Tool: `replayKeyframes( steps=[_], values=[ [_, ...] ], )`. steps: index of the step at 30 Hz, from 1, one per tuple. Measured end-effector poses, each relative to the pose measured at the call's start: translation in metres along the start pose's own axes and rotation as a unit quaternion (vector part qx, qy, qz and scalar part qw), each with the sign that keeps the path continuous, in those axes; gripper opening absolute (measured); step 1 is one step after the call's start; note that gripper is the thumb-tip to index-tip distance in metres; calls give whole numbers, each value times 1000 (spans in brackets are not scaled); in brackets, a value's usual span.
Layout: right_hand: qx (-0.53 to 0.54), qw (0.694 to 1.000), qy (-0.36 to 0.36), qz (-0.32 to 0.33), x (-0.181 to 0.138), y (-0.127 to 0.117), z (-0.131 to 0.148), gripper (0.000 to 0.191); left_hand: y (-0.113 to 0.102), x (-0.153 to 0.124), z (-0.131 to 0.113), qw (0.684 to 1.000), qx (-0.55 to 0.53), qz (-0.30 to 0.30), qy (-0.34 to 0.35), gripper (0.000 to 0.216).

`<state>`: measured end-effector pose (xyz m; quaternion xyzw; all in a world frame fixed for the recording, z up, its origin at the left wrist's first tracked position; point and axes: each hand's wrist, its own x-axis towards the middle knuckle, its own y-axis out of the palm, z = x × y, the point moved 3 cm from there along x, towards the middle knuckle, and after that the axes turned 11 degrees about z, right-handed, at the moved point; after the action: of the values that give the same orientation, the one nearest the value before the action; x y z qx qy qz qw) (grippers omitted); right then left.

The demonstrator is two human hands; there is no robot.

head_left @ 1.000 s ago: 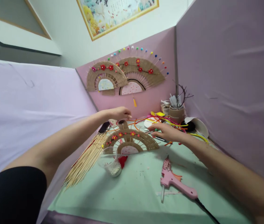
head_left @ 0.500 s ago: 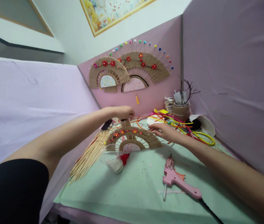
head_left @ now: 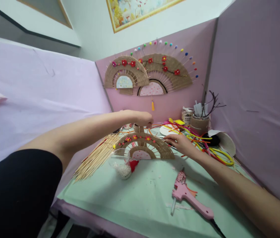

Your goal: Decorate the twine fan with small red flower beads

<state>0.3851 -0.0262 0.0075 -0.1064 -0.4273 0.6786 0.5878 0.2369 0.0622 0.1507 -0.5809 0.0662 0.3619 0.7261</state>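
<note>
A woven twine fan (head_left: pixel 167 151) decorated with small red flowers stands on the table, its half-round pink-dotted centre at the bottom. My left hand (head_left: pixel 145 118) is above the fan's top edge, fingers curled downward and closed. Its fingertips are partly hidden, so what they hold cannot be made out. Just below it is a brown twine-wrapped roll (head_left: pixel 138 128), behind the fan. My right hand (head_left: pixel 179 143) reaches in at the fan's right end, fingers stretched out and slightly apart. Whether they touch the fan is unclear.
A pink glue gun (head_left: pixel 188 196) lies at front right. Before the fan stands a clear cup (head_left: pixel 123 170) beside something red (head_left: pixel 133 164). Bamboo sticks (head_left: pixel 94 160) lie left; coloured pipe cleaners (head_left: pixel 219 156) and a pot of twigs (head_left: pixel 199 124) are at back right.
The view has turned, so the wall and its fans appear farther right. My left hand stays above the fan; my right hand has shifted slightly right along its end.
</note>
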Motion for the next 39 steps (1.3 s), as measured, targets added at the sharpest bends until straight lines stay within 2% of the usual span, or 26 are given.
replayKeyframes(
  steps=[6,13,18,29,33,39],
  values=[
    [14,1000,8,4,0,1,-1,23,-4,-3,-8,1000,-3,1,-2,20],
    [23,1000,8,4,0,2,-2,24,0,-2,-7,999,35,2,-14,22],
    [19,1000,12,4,0,2,-2,23,2,3,0,999,-24,-33,-21,12],
    [14,1000,9,-1,0,2,-2,25,5,6,6,992,-108,-15,-58,10],
    [33,999,13,7,-1,2,-3,26,4,4,8,993,-106,-21,-48,14],
    [35,999,7,7,-1,2,-2,26,1,-1,4,998,-46,-37,-7,17]
  ],
)
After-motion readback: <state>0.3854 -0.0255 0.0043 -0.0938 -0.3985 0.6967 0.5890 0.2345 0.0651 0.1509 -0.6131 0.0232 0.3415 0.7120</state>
